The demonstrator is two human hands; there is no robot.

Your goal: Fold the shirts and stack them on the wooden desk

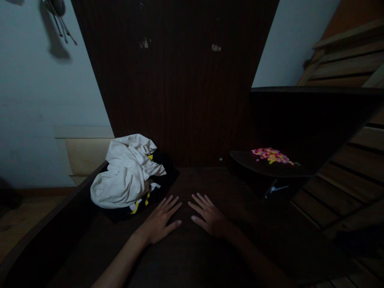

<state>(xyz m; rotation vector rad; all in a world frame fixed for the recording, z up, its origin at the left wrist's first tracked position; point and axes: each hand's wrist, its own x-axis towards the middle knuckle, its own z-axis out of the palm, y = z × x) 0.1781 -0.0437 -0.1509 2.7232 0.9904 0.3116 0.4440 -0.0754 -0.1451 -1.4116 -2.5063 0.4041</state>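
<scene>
Both of my hands lie palm down on a dark wooden surface [186, 256]. My left hand [162, 220] has its fingers spread and its thumb pointing inward, and it holds nothing. Just beyond it, to the left, sits a crumpled heap of clothes: a white cloth [126, 172] on top of a black garment [163, 176] with yellow strips. Across a small gap, my right hand [210, 216] also rests with spread fingers and nothing in it. The two hands do not touch each other.
A tall dark panel [183, 88] rises at the back. On the right, a low dark shelf [270, 170] bears a pile of small pink, red and yellow pieces [273, 155]. Wooden slats [348, 172] stand farther right. A raised edge [54, 224] runs along the left.
</scene>
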